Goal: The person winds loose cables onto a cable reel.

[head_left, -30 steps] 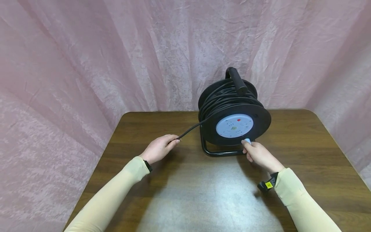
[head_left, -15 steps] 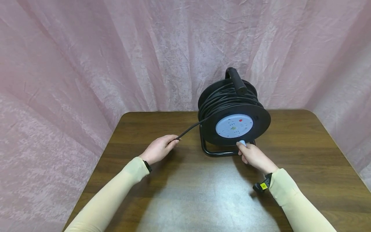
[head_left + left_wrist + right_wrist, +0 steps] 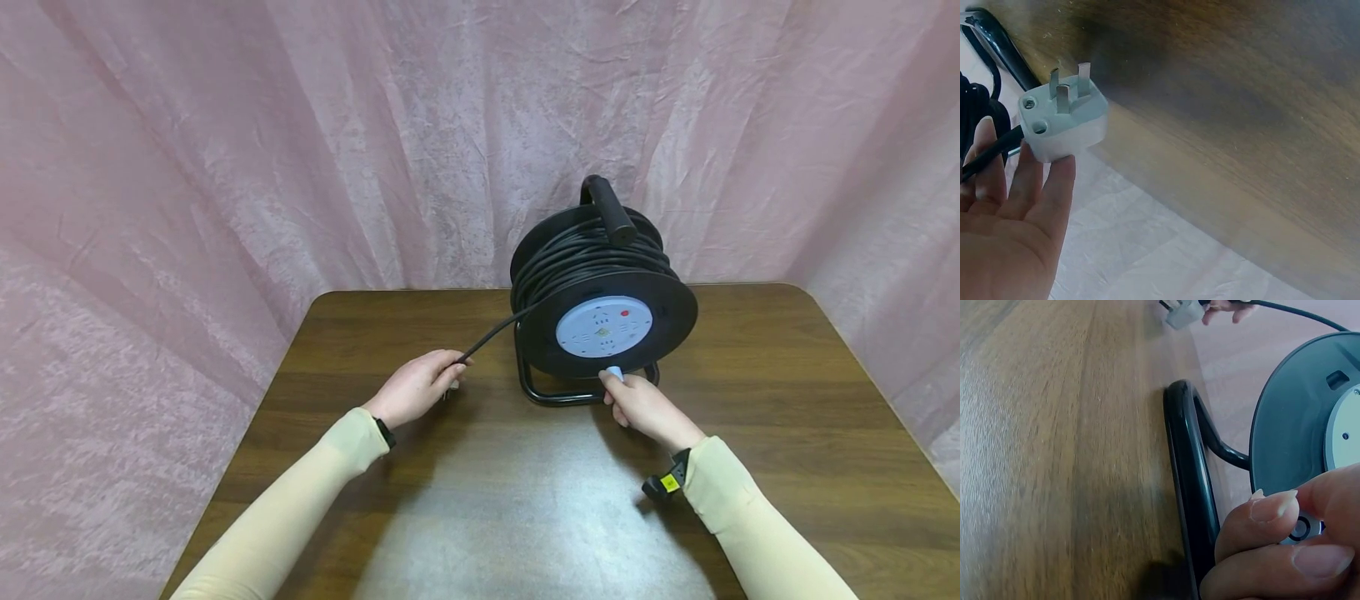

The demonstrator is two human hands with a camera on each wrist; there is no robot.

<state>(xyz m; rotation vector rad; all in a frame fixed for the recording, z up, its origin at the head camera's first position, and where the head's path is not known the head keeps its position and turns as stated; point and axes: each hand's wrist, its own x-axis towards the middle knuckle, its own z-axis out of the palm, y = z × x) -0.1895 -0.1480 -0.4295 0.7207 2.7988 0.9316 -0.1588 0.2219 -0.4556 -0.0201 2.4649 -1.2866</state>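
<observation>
A black cable reel (image 3: 592, 258) with a pale socket panel (image 3: 604, 327) stands upright at the back right of the table. My right hand (image 3: 648, 408) pinches the small white crank knob (image 3: 615, 372) low on the reel's front disc; the right wrist view shows its end (image 3: 1299, 529) between the curled fingers. From the reel's left side a black cable (image 3: 495, 332) runs to my left hand (image 3: 416, 387), which grips it close to its end. There, in the left wrist view, a white three-pin plug (image 3: 1063, 119) rests at the fingertips with its pins pointing away from the hand.
The reel's black tube stand (image 3: 566, 399) rests on the wooden table (image 3: 360, 325), and a carrying handle (image 3: 611, 217) tops it. Behind the table's back edge hangs a pink curtain (image 3: 420, 167).
My right hand has moved left with the knob, and the reel's front disc has turned clockwise, its red button shifting right. The left hand stays nearly in place, the plug now showing beneath it.
</observation>
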